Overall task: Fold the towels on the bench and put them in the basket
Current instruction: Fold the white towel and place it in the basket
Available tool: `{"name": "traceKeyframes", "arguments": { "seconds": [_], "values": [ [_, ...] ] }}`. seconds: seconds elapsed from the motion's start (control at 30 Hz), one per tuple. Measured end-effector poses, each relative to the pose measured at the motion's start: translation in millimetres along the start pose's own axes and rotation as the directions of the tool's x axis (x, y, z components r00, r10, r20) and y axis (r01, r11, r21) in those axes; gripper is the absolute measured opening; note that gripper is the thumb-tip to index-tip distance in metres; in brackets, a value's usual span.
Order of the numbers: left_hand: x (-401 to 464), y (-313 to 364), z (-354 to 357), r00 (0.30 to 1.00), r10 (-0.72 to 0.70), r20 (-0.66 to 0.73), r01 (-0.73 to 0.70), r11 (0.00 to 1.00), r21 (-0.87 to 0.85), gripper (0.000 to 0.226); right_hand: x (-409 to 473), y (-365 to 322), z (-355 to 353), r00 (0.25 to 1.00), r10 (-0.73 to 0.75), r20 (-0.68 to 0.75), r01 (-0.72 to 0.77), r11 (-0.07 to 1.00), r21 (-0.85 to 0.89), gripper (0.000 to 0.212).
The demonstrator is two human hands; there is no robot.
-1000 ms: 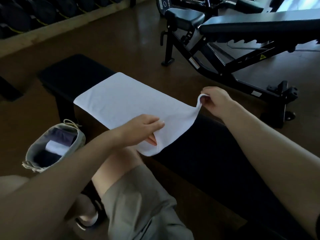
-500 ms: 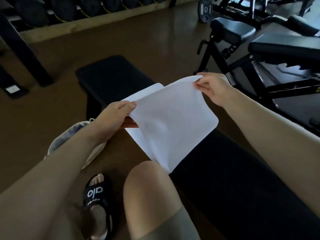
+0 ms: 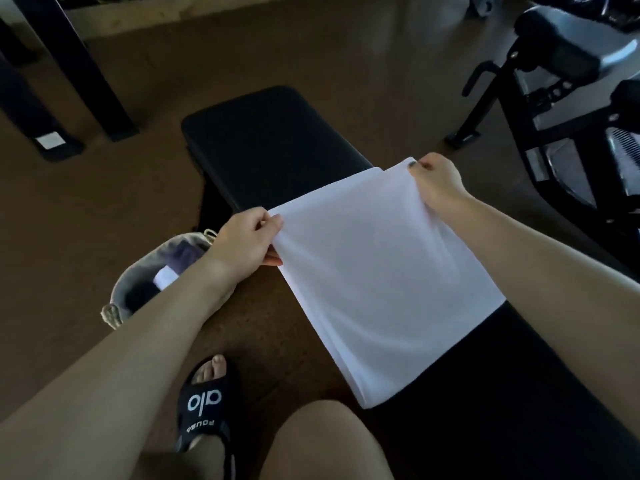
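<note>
At frame centre, the white towel (image 3: 377, 271) is pinched at its far corners by the left hand (image 3: 244, 242) and right hand (image 3: 438, 183), fingers clamped, over the worktop (image 3: 273, 133). Uneven release could misalign the edges.

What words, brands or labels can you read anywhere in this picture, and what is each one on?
"alo": white letters on the strap of the black sandal.
Smaller white word below it on the same strap: too blurred to read.
White label on the black rack foot, upper left: no text legible.
Pale sticker on the weight bench frame, right: unreadable.
</note>
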State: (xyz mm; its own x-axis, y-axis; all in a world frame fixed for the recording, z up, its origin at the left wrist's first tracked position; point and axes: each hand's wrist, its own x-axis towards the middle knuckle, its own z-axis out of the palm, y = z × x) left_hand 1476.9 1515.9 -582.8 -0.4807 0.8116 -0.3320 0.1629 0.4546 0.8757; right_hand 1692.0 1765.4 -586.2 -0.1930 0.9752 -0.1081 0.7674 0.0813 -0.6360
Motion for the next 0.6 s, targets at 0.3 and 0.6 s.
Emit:
{"name": "traceKeyframes", "arguments": {
  "seconds": [0.3,0.6],
  "values": [
    [2,0,-4,0.989,-0.115,0.093,0.127,0.983,-0.13,0.027,-5,-2,8,0.998,-0.044,0.053,0.045,0.999,-0.026,0.026],
    [-27,17,-13,0.971,0.001,0.241,0.054,0.973,-0.223,0.013,-45,-2,-32,0.986,-0.131,-0.106,0.144,0.982,0.123,0.022]
  ]
}}
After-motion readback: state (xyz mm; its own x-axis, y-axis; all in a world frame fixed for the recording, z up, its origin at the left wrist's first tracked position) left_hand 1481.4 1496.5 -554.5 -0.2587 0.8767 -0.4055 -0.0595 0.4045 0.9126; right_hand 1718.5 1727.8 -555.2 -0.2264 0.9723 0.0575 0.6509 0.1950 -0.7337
